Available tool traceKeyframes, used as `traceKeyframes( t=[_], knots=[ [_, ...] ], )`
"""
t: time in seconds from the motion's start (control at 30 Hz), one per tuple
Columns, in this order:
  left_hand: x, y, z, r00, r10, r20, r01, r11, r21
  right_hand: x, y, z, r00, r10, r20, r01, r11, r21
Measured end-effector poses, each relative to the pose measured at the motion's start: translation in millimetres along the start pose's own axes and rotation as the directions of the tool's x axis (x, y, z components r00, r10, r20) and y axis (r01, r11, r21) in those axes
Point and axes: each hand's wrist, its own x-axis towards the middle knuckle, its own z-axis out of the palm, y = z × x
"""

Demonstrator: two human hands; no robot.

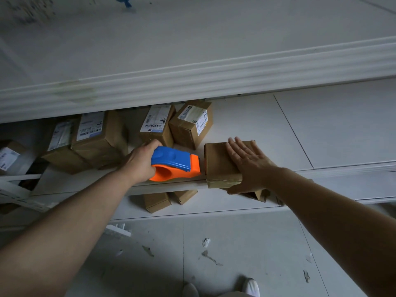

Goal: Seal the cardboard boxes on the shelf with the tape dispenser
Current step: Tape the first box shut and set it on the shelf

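Observation:
A blue and orange tape dispenser (174, 163) is gripped by my left hand (140, 160), its orange nose touching the left side of a plain cardboard box (218, 161) at the front edge of the white shelf (267, 129). My right hand (248, 162) lies flat on top of that box with fingers spread and the thumb down its front face. Clear tape shows along the box's front bottom edge. Behind stand several labelled cardboard boxes (192, 123), (157, 124), (96, 136).
An upper shelf board (192, 78) overhangs the boxes. More small boxes (157, 201) sit on the lower shelf under the front edge. Scraps of tape and paper (209, 255) litter the tiled floor, and my white shoes (249, 287) show at the bottom.

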Motion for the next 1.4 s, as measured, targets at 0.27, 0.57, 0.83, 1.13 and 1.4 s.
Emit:
traceKeyframes(
  t=[0.27,0.57,0.83,1.13,1.4],
  knots=[
    [-2.3,1.0,2.6,1.0,-0.008,0.015,0.008,1.0,0.003,4.8,-24.7,2.7,0.993,-0.113,0.044,0.115,0.992,-0.05],
    [-16.5,-0.3,-5.3,0.999,-0.045,0.007,0.046,0.997,-0.059,56.7,-39.3,-19.5,0.982,0.079,0.171,-0.085,0.996,0.028],
    [-30.7,34.3,-24.8,0.972,0.002,-0.233,-0.052,0.977,-0.206,25.8,1.6,-33.7,0.99,0.136,0.029,-0.117,0.698,0.706],
    [-6.2,113.4,-16.3,0.973,0.119,-0.198,-0.147,0.98,-0.135,-1.6,42.5,-42.1,0.982,0.182,0.041,-0.175,0.82,0.544],
    [-0.6,117.5,-18.7,0.979,0.118,-0.164,-0.137,0.985,-0.107,2.4,40.7,-43.7,0.983,0.175,-0.055,-0.128,0.868,0.479]
  ],
)
